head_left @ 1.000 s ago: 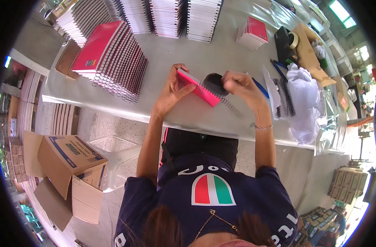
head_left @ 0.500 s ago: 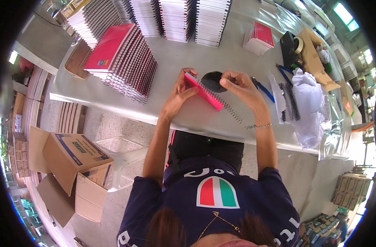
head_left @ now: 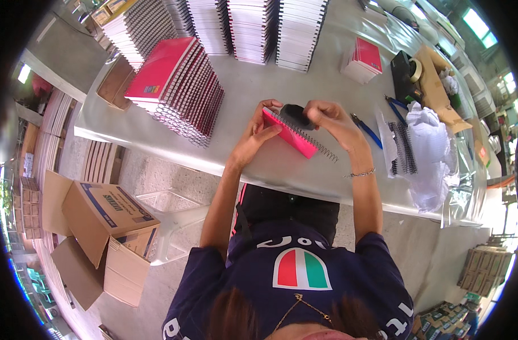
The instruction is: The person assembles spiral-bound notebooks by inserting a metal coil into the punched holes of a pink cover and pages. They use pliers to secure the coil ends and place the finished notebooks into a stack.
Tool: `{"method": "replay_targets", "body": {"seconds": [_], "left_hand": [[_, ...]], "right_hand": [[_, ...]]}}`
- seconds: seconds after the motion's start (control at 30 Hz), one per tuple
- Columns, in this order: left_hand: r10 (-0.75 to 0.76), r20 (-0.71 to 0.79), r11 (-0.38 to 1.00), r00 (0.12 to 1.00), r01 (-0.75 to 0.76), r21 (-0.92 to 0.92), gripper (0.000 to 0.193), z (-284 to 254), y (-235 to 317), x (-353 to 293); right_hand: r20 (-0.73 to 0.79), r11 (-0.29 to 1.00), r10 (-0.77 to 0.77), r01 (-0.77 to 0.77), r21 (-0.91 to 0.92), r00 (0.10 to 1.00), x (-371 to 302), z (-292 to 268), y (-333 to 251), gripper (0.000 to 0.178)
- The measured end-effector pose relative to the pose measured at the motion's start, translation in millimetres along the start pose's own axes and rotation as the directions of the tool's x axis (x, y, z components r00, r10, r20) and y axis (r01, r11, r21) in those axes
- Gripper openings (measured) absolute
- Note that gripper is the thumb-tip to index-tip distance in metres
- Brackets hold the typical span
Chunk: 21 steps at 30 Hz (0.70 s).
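Observation:
My left hand (head_left: 256,135) is closed on a small notebook with a bright pink cover (head_left: 290,136), tilted over the table, thumb on the cover and fingers behind. A dark spiral wire coil (head_left: 326,151) runs along its upper edge, its loose tail sticking out past the right end. Beside the coil is a black round disc (head_left: 294,115), touching or nearly touching it. My right hand (head_left: 331,118) is closed, thumb and fingers pinched at the disc's right edge; the other fingertips are hidden.
Left stands a stack of red spiral notebooks (head_left: 174,90); tall white bound stacks (head_left: 301,37) are behind. A small red-topped pile (head_left: 362,61), blue-handled pliers (head_left: 368,131), spare coils (head_left: 403,148) on white crumpled wrapping (head_left: 429,164) and a tape dispenser (head_left: 405,73) lie right. An open carton (head_left: 109,221) sits lower left.
The coil's loose tail past the notebook's end has become shorter. Both hands, with the notebook and black disc, keep nearly the same positions; the whole view has shifted slightly.

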State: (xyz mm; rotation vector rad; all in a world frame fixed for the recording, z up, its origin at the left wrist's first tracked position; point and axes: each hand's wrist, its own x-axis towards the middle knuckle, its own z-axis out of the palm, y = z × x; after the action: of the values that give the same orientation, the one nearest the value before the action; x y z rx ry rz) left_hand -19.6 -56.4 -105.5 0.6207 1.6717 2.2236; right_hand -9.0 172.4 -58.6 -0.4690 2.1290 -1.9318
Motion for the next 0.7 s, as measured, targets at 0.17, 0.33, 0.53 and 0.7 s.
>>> {"method": "replay_targets", "body": {"seconds": [0.17, 0.33, 0.53, 0.7], "left_hand": [[0.010, 0.023, 1.000, 1.000, -0.010, -0.011, 0.054, -3.1, 5.8, 6.2], [0.017, -0.001, 1.000, 1.000, -0.017, -0.025, 0.056, 0.2, 4.2, -0.2], [0.032, -0.136, 0.993, 0.990, -0.015, 0.119, 0.047, 9.1, 6.7, -1.0], [0.166, -0.343, 0.977, 0.925, -0.106, 0.185, 0.034, 21.0, -15.4, -9.2]], "right_hand": [[0.002, 0.999, 0.030, -0.030, -0.013, 1.000, 8.6, 2.8, -13.6, 0.041], [-0.032, 0.986, 0.106, -0.109, -0.128, 0.994, 14.2, 7.4, -15.0, 0.038], [-0.390, 0.869, -0.252, 0.031, -0.493, 0.886, 18.0, -10.5, 14.4, 0.039], [-0.701, 0.142, -0.284, -0.695, -0.705, 0.654, -54.0, -20.2, 49.7, 0.048]]}}
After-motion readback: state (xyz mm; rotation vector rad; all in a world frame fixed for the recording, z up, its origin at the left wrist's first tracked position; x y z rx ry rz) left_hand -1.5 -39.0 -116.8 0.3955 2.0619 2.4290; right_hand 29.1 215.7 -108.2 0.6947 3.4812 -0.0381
